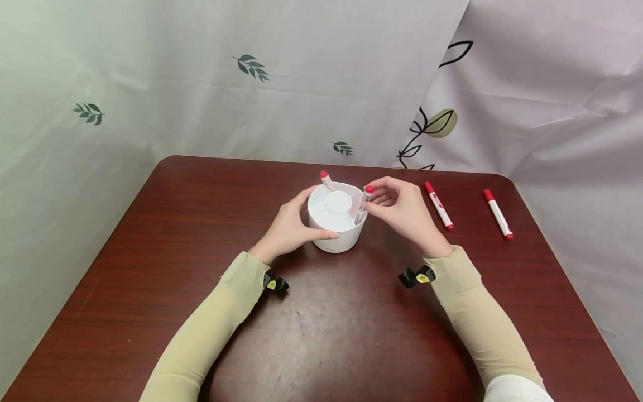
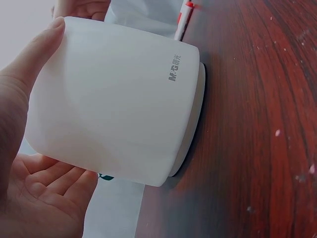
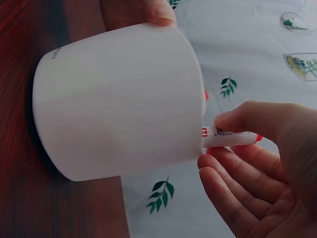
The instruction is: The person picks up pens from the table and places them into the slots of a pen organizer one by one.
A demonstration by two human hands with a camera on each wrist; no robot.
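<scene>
A white round pen holder [image 1: 335, 243] with a divided top stands upright on the table. My left hand [image 1: 285, 230] grips it from the left, thumb across the front wall and fingers round the far side. At its right rim, my right hand [image 1: 404, 209] pinches a red-capped white marker [image 1: 363, 206] between thumb and fingers. In the right wrist view that marker [image 3: 228, 136] has its lower end inside the holder, hidden by the wall. Another red-capped marker [image 1: 327, 181] leans in a back compartment. Printed lettering [image 2: 175, 68] shows on the holder in the left wrist view.
Two more red-capped markers lie on the dark red-brown table [image 1: 150, 268], one marker [image 1: 439, 206] just right of my right hand and another marker [image 1: 499, 215] farther right. A pale leaf-patterned curtain [image 1: 301, 100] hangs behind the table's back edge.
</scene>
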